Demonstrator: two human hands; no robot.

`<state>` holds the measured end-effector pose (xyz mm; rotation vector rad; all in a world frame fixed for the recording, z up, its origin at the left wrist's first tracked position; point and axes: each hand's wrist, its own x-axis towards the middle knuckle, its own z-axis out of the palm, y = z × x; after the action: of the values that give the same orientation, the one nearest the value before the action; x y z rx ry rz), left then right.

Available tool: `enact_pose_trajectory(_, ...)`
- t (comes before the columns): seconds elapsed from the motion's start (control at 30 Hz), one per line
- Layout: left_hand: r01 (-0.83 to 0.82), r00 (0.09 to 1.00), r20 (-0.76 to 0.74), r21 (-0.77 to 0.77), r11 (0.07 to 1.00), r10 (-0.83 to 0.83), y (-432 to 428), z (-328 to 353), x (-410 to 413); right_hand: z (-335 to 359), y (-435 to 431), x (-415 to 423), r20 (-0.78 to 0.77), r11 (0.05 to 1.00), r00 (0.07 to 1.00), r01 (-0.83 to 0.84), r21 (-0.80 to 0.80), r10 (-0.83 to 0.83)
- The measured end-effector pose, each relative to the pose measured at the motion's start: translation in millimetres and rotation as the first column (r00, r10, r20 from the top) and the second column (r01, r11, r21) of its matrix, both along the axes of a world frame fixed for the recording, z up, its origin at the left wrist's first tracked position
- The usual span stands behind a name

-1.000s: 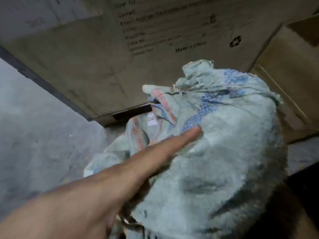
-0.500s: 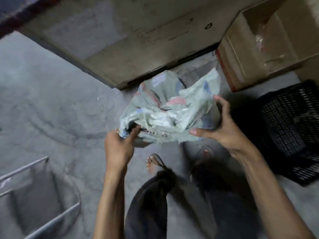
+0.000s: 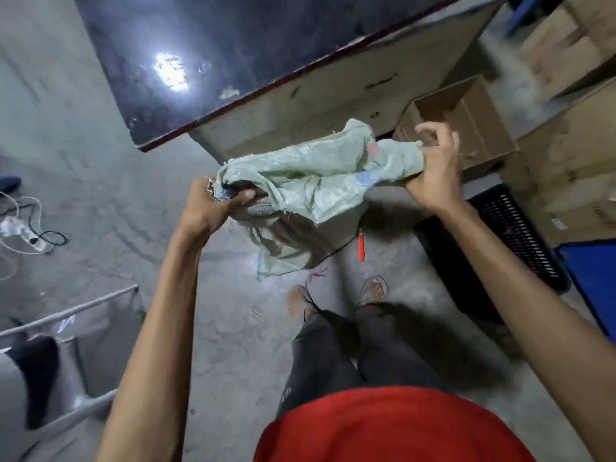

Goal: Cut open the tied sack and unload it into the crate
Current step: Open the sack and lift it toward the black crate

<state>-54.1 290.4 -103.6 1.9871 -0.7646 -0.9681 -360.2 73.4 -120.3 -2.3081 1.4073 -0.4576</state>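
Observation:
The pale green woven sack (image 3: 310,175) hangs limp and crumpled between my hands, above the concrete floor. My left hand (image 3: 213,205) is closed on its frayed left end. My right hand (image 3: 436,168) grips the bunched right end. The sack's lower part droops toward the floor. A black slatted plastic crate (image 3: 510,235) stands on the floor to the right, under my right forearm. A small orange-handled cutter (image 3: 361,246) lies on the floor just below the sack.
A dark-topped table (image 3: 233,61) stands ahead, with cardboard boxes (image 3: 466,121) to its right. A blue bin (image 3: 593,281) is at the far right. A metal frame (image 3: 66,345) sits low left, cables (image 3: 30,228) at the left edge. My feet (image 3: 336,295) stand below the sack.
I have stood up, so the view pulled back and the sack rose. Both hands now grip the sack's ends and hold it stretched out; my right hand was open half a second ago.

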Motion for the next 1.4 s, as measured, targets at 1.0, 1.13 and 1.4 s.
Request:
enact_pose_trajectory(1.0, -0.288, 0.935, -0.157, 0.184, 0.940, 0.317, 46.1, 13.0, -150.3, 13.7, 124.9, -10.9, 0.402, 0.537, 0.727, -0.054, 0.842, -0.556)
enact_pose_trajectory(1.13, -0.095, 0.912, -0.389, 0.105, 0.990, 0.129, -7.7, 25.1, -158.6, 24.7, 147.6, -9.5, 0.427, 0.501, 0.896, -0.316, 0.806, -0.122)
enact_pose_trajectory(1.4, -0.345, 0.938, 0.045, 0.080, 0.935, 0.343, 22.5, -5.5, -118.5, 24.0, 64.8, -69.7, 0.263, 0.518, 0.743, 0.130, 0.845, -0.616)
